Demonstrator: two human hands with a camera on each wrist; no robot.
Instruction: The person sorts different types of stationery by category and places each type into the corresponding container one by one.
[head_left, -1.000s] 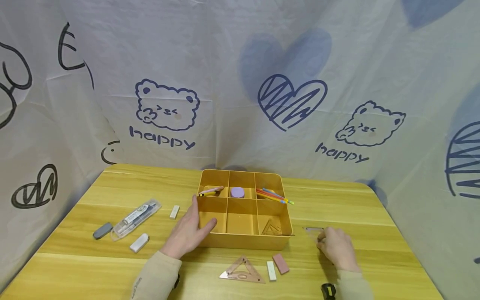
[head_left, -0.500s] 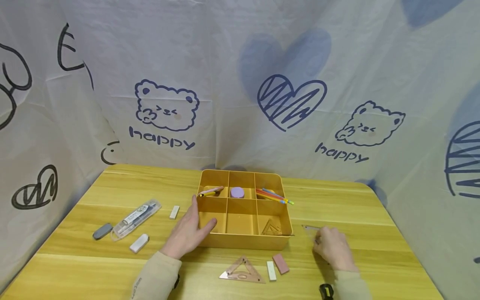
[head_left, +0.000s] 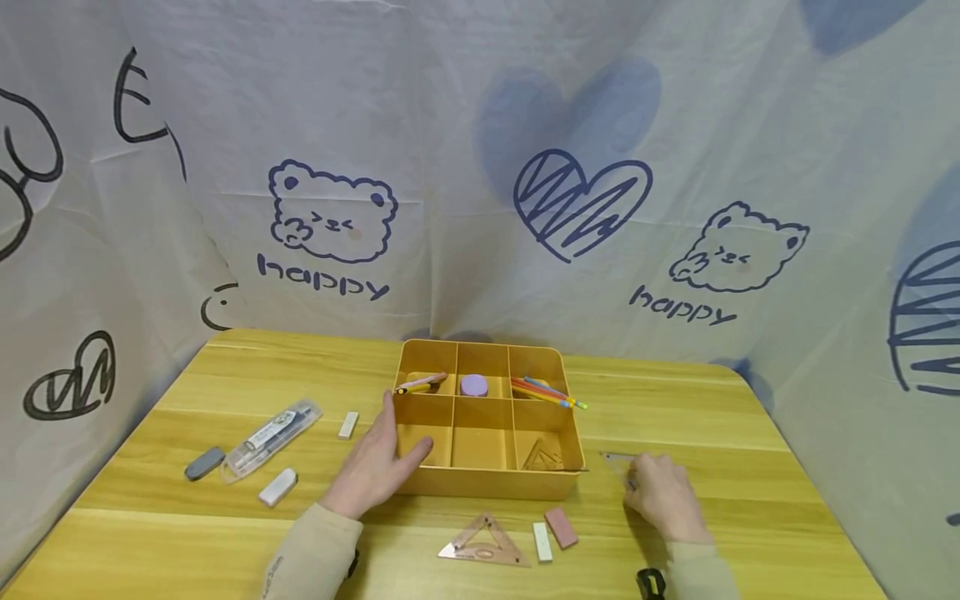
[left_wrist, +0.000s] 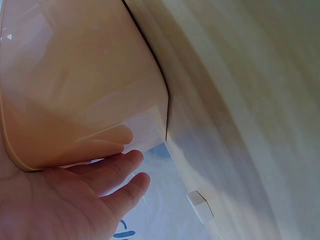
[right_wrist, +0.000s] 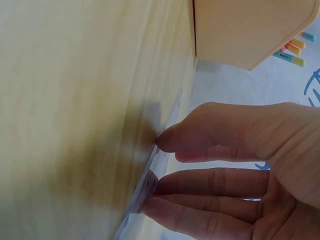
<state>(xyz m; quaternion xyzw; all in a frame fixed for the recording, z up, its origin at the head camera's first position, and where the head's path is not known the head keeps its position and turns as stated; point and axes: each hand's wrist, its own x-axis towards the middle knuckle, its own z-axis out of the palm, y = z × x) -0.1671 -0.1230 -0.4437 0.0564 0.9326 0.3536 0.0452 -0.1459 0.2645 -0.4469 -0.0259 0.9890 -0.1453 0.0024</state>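
Observation:
My left hand [head_left: 371,467] rests against the left wall of a yellow-orange organizer box [head_left: 487,482], its thumb over the front-left compartment. In the left wrist view the fingers [left_wrist: 122,172] lie fairly straight along the outside of that wall. To the right of the box, my right hand [head_left: 663,496] pinches a clear set square [head_left: 617,457] low at the table, mostly hidden by the fingers. The right wrist view shows thumb and fingertips on the thin clear plastic [right_wrist: 172,115]. Another set square [head_left: 543,457] leans in the front-right compartment.
In front of the box lie a pink set square [head_left: 483,550], a white eraser [head_left: 542,542] and a pink eraser [head_left: 562,527]. Leftward are a clear pen case [head_left: 273,440], a grey eraser [head_left: 204,463] and two white ones. Pencils [head_left: 543,392] and a purple round item [head_left: 474,385] fill back compartments.
My right hand has slid slightly to the left, with the clear set square moving along under its fingers. The left hand and the box stay where they were.

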